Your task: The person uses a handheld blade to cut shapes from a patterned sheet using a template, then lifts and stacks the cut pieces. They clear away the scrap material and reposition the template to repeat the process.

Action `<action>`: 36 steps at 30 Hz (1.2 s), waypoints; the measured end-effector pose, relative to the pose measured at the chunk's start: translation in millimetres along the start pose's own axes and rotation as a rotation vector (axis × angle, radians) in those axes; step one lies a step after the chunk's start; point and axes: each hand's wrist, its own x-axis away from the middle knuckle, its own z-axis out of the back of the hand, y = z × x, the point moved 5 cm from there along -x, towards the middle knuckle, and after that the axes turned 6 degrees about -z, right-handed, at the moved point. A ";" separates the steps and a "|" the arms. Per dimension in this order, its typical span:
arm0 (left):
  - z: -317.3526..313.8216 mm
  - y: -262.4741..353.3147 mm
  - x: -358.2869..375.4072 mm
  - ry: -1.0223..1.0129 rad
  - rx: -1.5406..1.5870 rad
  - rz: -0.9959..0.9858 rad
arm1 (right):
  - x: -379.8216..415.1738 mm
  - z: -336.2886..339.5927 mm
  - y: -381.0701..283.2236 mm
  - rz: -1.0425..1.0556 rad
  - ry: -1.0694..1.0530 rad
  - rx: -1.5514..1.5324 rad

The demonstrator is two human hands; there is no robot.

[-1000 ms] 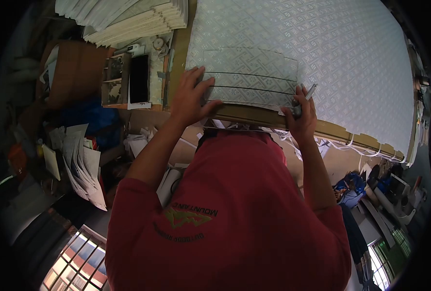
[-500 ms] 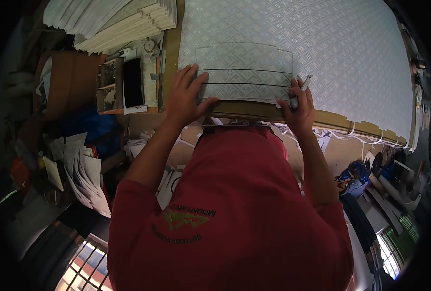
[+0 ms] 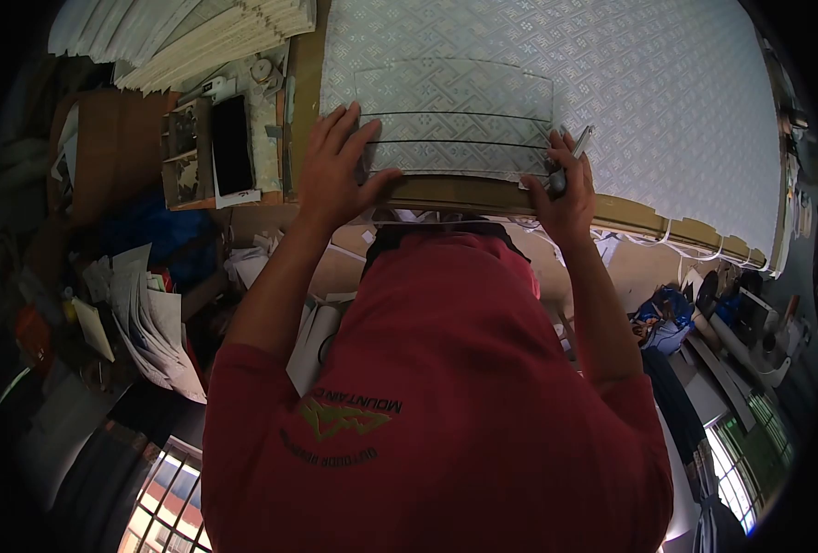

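Observation:
A clear rectangular plate with two dark lines across it lies on a pale, silvery patterned sheet at the near edge of the table. My left hand rests with fingers spread over the plate's left edge, thumb along its near corner. At the plate's right edge, my right hand grips a slim silver tool with a grey rounded end. The tool points up and away from me; whether it is a knife or a pen I cannot make out. Fingertips of that hand touch the plate's right side.
Left of the sheet stand a wooden compartment box, a black phone-like slab and stacked pale folded sheets. White cords hang along the table's near edge. Papers and bundles crowd both sides below.
The whole view has shifted a little, so the table and hands sit slightly higher and further left. Both hands keep their places at the plate's sides.

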 end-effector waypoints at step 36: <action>-2.2 -0.2 0.3 -0.001 -0.017 -0.018 | 0.5 0.0 1.8 0.043 0.026 0.003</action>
